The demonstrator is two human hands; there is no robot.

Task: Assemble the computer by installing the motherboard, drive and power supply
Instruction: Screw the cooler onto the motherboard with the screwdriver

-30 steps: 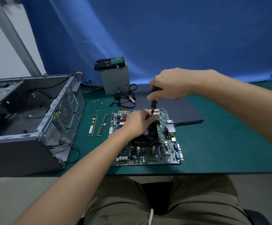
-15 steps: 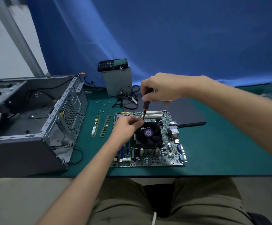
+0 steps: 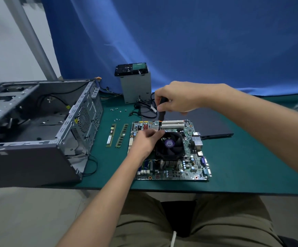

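On green mat (image 3: 242, 166): flat motherboard (image 3: 189, 164), black fan (image 3: 170, 145) centred; right grip (image 3: 178, 98) holds screwdriver (image 3: 161, 113), left grip (image 3: 146, 141) pinches tip.

I see the right hand (image 3: 178, 97) gripping the screwdriver (image 3: 162, 114) nearly upright over the motherboard (image 3: 189, 168); the left hand (image 3: 145, 141) pinches its tip beside the black fan (image 3: 170, 146).

A single wide-angle head-worn view looks forward and down, close over the green table's (image 3: 251, 166) near edge.
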